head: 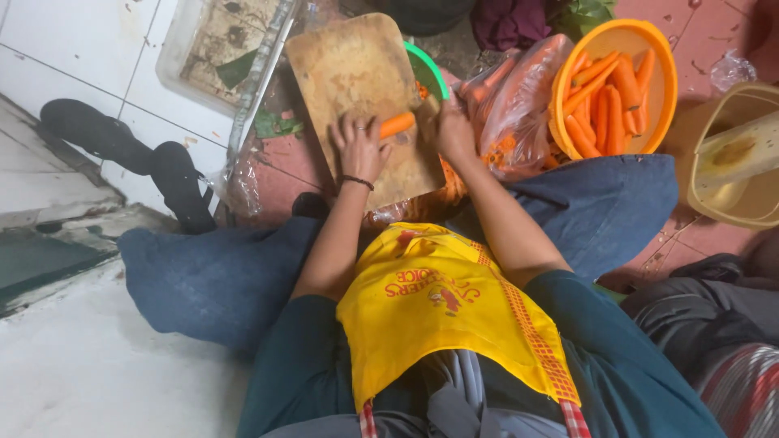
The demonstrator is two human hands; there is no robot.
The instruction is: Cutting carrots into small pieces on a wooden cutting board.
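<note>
Looking straight down on a person seated on the floor, knees spread in blue trousers, a yellow apron [438, 312] over the lap. Between the knees lies one wooden cutting board [357, 81], worn and stained, its far end resting over a green bowl [428, 69] of which only a curved rim shows. On the board sits one peeled carrot [397, 125], lying crosswise near the board's right edge. The left hand [359, 148] is pressed down on the carrot's left end, fingers [350, 130] curled together over it, pinning it to the wood; a thin dark band circles that wrist. The right hand [454, 134] sits just beside the carrot's other end at the board's edge, fingers folded closed, but what they hold is hidden from here, so I cannot tell what they clamp. To the right, one clear plastic bag [515, 105] stuffed with orange carrots leans against the right knee. Beyond it, one orange bowl [659, 57] holds a heap of peeled carrots [604, 101], roughly a dozen, too piled to count exactly. Orange pieces show under the board's near edge too. Far right, one yellowish bucket [730, 154] stands partly out of view. Top left, one clear plastic tray [182, 61] sits by the white tiled wall, with a couple of green leaf scraps near it on the reddish floor [280, 174]. Another person's dark-trousered leg edges in at the lower right.
</note>
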